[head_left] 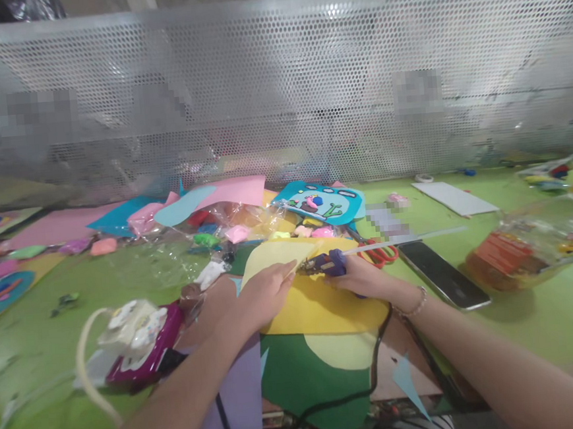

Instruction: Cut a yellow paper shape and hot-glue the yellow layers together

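Observation:
My right hand (363,276) is closed around a dark blue glue gun (331,264), and a long translucent glue stick (427,234) pokes out of its back to the right. The gun's nozzle points left, near the edge of a pale yellow paper piece (272,254). That piece's edge is pinched by my left hand (267,294), with fingers and thumb together. Beneath lies a deeper yellow sheet (319,314), on top of a dark green sheet (304,378). Whether the nozzle touches the paper cannot be made out.
A purple power strip (174,332) with a white plug lies left. Red-handled scissors (381,254), a black phone (443,275) and a clear bottle (498,257) are on the right. Behind are a decorated blue card (353,210) and a perforated metal screen (274,63). A black cord (377,359) crosses in front.

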The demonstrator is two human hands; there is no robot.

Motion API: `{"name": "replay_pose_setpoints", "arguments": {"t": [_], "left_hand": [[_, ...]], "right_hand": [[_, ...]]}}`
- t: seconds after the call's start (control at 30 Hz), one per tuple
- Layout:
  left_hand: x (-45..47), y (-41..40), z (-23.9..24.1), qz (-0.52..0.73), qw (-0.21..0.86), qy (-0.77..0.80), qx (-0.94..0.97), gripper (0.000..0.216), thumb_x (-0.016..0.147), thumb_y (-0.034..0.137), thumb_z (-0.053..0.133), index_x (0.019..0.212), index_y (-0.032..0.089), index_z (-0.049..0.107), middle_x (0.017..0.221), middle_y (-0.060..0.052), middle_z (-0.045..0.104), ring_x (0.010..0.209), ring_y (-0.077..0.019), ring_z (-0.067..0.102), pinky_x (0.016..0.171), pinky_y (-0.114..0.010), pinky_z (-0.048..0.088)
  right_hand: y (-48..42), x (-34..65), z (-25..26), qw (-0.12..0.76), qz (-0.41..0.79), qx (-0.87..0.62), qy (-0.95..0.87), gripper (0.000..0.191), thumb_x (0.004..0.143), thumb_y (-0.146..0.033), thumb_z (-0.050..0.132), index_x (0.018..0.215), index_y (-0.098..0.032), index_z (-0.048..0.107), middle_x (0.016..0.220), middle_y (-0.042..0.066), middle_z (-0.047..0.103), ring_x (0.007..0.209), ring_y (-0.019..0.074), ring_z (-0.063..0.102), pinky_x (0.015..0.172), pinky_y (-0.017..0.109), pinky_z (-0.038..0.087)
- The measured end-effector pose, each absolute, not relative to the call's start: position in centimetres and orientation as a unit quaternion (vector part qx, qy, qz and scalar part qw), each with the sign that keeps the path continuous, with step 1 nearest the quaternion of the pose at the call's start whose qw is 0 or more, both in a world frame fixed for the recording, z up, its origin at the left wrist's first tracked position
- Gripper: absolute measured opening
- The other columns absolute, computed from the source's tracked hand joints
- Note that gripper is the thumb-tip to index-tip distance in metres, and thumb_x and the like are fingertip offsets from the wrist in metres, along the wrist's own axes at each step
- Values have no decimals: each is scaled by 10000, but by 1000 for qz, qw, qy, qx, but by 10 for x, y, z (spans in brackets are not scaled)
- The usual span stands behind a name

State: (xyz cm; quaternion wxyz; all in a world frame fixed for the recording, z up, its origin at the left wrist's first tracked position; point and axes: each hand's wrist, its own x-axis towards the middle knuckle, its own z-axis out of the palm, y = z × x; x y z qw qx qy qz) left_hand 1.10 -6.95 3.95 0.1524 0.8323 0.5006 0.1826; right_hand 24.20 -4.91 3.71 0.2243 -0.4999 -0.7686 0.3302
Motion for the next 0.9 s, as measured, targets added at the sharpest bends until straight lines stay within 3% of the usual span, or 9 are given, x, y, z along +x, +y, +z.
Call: {"name": "replay_pose_setpoints", "arguments": {"t": [0.2,0.57,0.9], "left_hand": [[11,-70,40,186,152,498,833,460,940,379,249,1334,245,444,1322,-25,521,1192,-197,485,998,-334,372],[12,-70,40,201,135,495,834,457,944,385,238,1314,240,464,1315,-17,527,1200,-187,477,1014,-324,363],[12,-70,41,204,134,491,836,444,943,359,250,1328,254,446,1284,-24,549,1170,-198,499,999,-333,378]], "right_hand": [[-49,242,35,223,346,-502,-761,110,705,-279,582,741,-180,547,669,8,595,597,144,529,531,249,419],[-55,241,44,226,364,-501,-752,183,732,-315,579,835,-164,579,706,16,604,646,160,542,558,259,426],[-50,239,30,259,289,-490,-781,210,741,-318,569,889,-178,620,795,33,644,708,187,575,631,271,443]]}}
